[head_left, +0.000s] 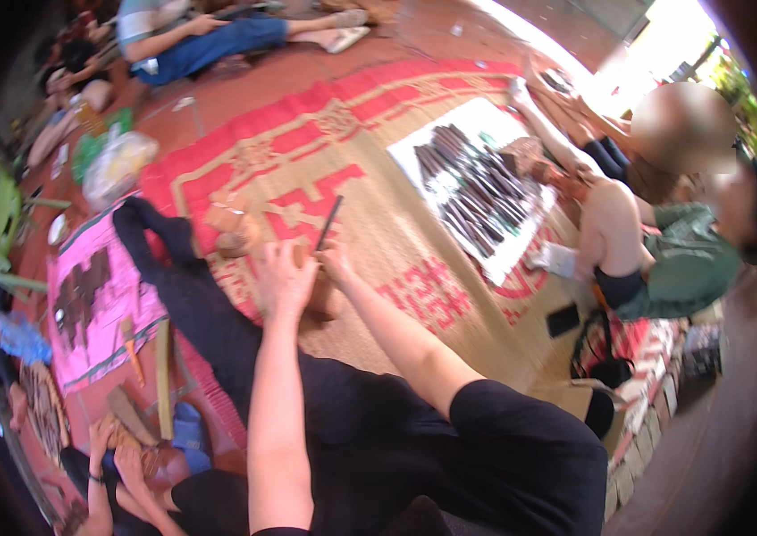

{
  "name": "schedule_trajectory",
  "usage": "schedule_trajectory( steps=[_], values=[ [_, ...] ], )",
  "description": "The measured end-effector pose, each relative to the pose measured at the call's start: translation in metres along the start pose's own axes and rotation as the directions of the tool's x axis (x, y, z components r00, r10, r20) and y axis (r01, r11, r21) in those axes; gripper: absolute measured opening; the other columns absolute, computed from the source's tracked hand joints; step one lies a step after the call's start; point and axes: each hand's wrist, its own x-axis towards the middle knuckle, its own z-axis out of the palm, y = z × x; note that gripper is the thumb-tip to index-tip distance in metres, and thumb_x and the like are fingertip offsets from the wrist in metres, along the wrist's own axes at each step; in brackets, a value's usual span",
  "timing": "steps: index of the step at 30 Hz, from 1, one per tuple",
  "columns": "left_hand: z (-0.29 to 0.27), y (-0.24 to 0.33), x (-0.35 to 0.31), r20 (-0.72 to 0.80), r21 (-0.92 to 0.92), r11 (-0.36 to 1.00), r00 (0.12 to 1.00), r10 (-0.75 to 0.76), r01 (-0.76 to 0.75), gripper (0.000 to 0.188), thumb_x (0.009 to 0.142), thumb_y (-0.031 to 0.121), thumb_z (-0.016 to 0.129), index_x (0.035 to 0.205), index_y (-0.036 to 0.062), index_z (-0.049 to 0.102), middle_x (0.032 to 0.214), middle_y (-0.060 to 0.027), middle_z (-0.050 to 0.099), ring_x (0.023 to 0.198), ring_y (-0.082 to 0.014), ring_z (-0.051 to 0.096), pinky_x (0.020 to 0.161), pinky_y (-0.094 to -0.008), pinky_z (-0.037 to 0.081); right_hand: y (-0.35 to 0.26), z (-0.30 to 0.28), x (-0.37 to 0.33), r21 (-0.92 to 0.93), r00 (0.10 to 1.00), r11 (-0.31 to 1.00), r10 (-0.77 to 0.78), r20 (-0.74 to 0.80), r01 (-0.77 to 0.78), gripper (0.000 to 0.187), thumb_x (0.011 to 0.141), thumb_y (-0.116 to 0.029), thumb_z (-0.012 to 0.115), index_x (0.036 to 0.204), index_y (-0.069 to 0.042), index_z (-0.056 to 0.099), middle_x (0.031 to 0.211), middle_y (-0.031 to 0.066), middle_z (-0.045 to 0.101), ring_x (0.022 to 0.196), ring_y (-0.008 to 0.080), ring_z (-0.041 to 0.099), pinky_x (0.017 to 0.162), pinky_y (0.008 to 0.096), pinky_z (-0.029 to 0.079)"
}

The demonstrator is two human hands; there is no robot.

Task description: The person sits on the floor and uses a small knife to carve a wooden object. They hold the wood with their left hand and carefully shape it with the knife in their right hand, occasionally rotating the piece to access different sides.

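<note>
I sit on a woven red and tan mat [396, 250] with my leg in black trousers [191, 295] stretched out. My left hand [283, 279] presses down on a small brown wooden piece [323, 299] resting by my thigh. My right hand [336, 262] is closed around a thin dark stick-like tool [329, 221] that points up and away from me, its lower end at the wooden piece. Another brown wooden block [234, 232] lies just beyond my hands, near my foot.
A white sheet [414, 156] carries several dark carved strips. A pink sheet [84, 348] at left holds more dark pieces and a mallet [131, 344]. Two people [664, 250] sit at right, one person [209, 40] at top, another person's hands [119, 451] at lower left.
</note>
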Motion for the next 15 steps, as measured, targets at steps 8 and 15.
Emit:
schedule_trajectory(
  steps=[8, 15],
  values=[
    [-0.01, 0.013, -0.003, 0.073, -0.029, 0.994, 0.992, -0.102, 0.104, 0.036, 0.072, 0.03, 0.064, 0.104, 0.0139, 0.057, 0.105, -0.0087, 0.049, 0.098, -0.0328, 0.05, 0.078, -0.045, 0.047, -0.005, -0.022, 0.002, -0.187, 0.986, 0.982, -0.042, -0.161, 0.011, 0.018, 0.062, -0.013, 0.067, 0.075, -0.001, 0.068, 0.069, 0.0127, 0.066, 0.065, 0.0219, 0.063, 0.061, 0.033, 0.048],
    [-0.005, 0.017, -0.005, 0.114, -0.067, 0.995, 0.991, -0.07, 0.078, 0.036, 0.073, 0.028, 0.063, 0.104, 0.0129, 0.056, 0.105, -0.0096, 0.048, 0.101, -0.0325, 0.049, 0.08, -0.0449, 0.047, -0.001, -0.025, 0.001, -0.191, 0.995, 0.981, -0.052, -0.088, 0.034, 0.017, 0.062, -0.012, 0.068, 0.075, -0.001, 0.067, 0.068, 0.0141, 0.065, 0.063, 0.0214, 0.064, 0.058, 0.0335, 0.05]
  ],
)
